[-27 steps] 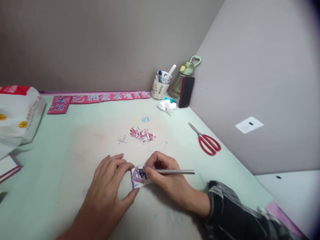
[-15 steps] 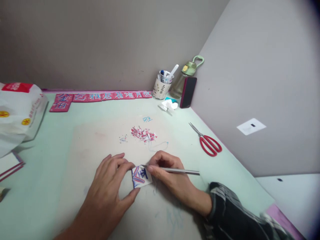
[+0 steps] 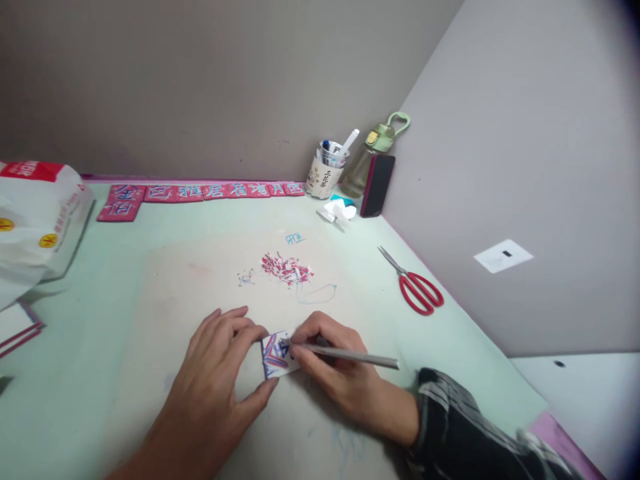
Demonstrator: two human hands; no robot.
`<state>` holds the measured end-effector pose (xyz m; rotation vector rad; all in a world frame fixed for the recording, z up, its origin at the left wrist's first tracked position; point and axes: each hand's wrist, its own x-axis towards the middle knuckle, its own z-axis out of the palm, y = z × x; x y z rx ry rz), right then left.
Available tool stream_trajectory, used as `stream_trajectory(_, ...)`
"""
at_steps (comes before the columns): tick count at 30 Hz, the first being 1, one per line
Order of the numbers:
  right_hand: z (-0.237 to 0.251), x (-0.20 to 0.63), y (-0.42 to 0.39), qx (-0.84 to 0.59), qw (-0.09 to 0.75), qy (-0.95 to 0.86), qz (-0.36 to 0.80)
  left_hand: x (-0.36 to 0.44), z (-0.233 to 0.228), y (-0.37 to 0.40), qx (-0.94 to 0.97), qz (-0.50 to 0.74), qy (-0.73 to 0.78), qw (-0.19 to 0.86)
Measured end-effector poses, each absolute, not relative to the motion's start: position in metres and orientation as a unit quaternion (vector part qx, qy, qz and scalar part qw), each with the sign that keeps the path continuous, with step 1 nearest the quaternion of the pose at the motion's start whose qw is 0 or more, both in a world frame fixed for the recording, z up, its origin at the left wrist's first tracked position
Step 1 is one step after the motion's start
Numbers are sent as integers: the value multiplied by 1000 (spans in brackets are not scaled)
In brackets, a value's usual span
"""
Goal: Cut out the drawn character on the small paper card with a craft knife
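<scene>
My left hand (image 3: pixel 220 377) steadies a small white square tile (image 3: pixel 273 367) on the work sheet, index finger at its top left edge and thumb below. Blue lettering and red-and-blue strokes, partly carved away, mark the tile's face. Closed in a pen grip, my right hand (image 3: pixel 340 373) holds a slim silver carving knife (image 3: pixel 367 357), its tip at the blue lettering. The fingers partly cover the tile's right side. Red and white shavings (image 3: pixel 287 268) lie in a heap beyond the tile.
Red-handled scissors (image 3: pixel 420 290) lie to the right. At the back stand a pen cup (image 3: pixel 325 177), a green bottle (image 3: pixel 357 170) and a phone (image 3: pixel 378 187), near a crumpled tissue (image 3: pixel 337 211). Pink carved tiles (image 3: pixel 190 193) line the wall; a white bag (image 3: pixel 37 233) sits left.
My right hand and the knife have shifted slightly down and left, the tip moving from the tile's top edge onto the lettering. My left hand stays almost still.
</scene>
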<state>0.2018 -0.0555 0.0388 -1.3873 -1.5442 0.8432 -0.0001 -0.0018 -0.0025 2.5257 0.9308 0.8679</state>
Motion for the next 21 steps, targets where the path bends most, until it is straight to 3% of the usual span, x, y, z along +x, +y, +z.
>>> stream_trajectory(21, 40, 198, -56, -576, 389, -614, 373, 1, 0, -1, 880, 304, 328, 161)
